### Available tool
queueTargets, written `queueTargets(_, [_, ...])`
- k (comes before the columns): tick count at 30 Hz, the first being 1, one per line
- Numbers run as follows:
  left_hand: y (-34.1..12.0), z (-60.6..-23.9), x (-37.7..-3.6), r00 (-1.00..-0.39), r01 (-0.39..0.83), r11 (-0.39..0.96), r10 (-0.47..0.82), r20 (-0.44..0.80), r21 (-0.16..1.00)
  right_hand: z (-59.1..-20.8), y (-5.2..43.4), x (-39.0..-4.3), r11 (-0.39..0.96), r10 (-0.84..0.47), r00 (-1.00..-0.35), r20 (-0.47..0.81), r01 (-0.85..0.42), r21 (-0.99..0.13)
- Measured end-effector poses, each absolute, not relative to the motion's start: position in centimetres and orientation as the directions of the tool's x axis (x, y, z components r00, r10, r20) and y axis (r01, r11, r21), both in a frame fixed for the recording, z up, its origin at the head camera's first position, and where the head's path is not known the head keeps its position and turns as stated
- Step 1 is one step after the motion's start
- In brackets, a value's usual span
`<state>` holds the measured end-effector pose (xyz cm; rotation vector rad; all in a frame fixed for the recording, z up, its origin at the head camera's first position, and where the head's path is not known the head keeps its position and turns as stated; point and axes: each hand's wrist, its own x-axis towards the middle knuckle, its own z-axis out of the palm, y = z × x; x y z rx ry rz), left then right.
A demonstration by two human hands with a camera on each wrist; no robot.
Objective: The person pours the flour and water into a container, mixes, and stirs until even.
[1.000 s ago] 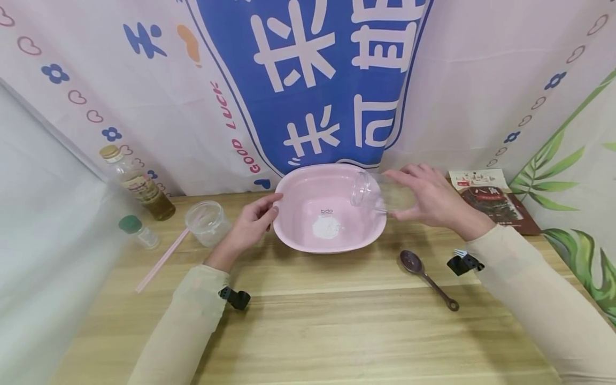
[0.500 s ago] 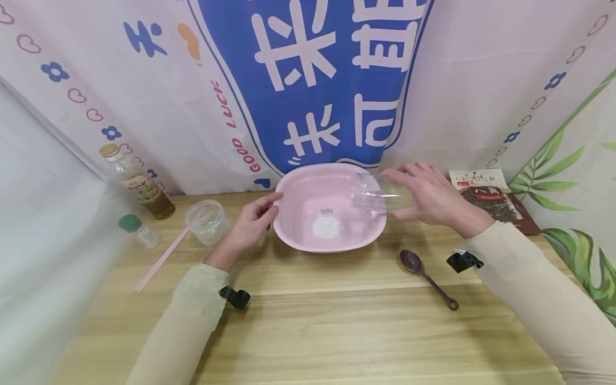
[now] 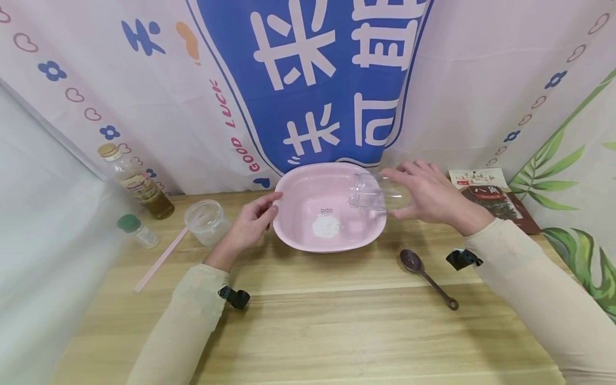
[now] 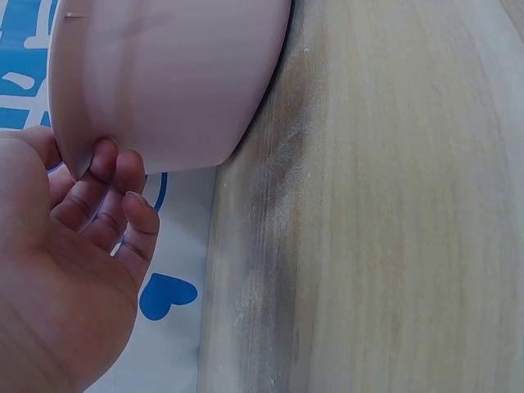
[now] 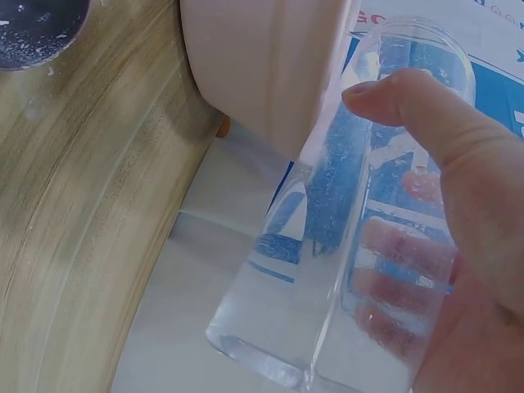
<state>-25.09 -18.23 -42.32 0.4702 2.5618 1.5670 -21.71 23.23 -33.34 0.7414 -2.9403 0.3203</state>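
Observation:
In the head view my left hand pinches the left rim of a pink basin, thumb and fingers around the edge in the left wrist view. My right hand grips a clear jar lying on its side over the basin's right rim, its mouth pointing into the basin. Clear liquid shows inside the jar in the right wrist view, with the thumb on one side and the fingers behind. A patch of white powder lies on the basin floor below the printed letters.
To the left stand an oil bottle, a green-capped shaker and a clear tub, with pink chopsticks beside them. A dark spoon lies front right. Behind it is a brown spice packet. A printed curtain hangs behind the table.
The jar in my right hand has settled a little further left over the basin and come closer to level. My left hand keeps its place on the rim.

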Motion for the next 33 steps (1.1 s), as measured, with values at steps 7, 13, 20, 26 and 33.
queueTargets(7, [-18.3, -42.25, -25.01, -0.947, 0.204, 0.424, 0.312, 0.069, 0.883, -33.18, 23.06, -21.73, 0.86, -0.462, -0.876, 0.135, -0.48, -0.172])
queueTargets(13, [-18.26, -42.2, -24.91, -0.947, 0.201, 0.425, 0.313, 0.065, 0.883, -33.1, 22.9, -21.75, 0.863, -0.462, -0.877, 0.13, -0.479, -0.162])
queueTargets(20, [-18.2, -42.17, -24.89, -0.947, 0.202, 0.415, 0.314, 0.069, 0.887, -33.03, 22.8, -21.76, 0.863, -0.466, -0.875, 0.127, -0.482, -0.151])
queueTargets(26, [-18.17, -42.19, -24.94, -0.947, 0.202, 0.411, 0.313, 0.071, 0.889, -32.85, 22.69, -21.66, 0.862, -0.473, -0.871, 0.129, -0.488, -0.137])
queueTargets(33, [-18.26, -42.21, -24.97, -0.946, 0.205, 0.412, 0.317, 0.071, 0.888, -32.68, 22.59, -21.64, 0.862, -0.476, -0.87, 0.129, -0.49, -0.128])
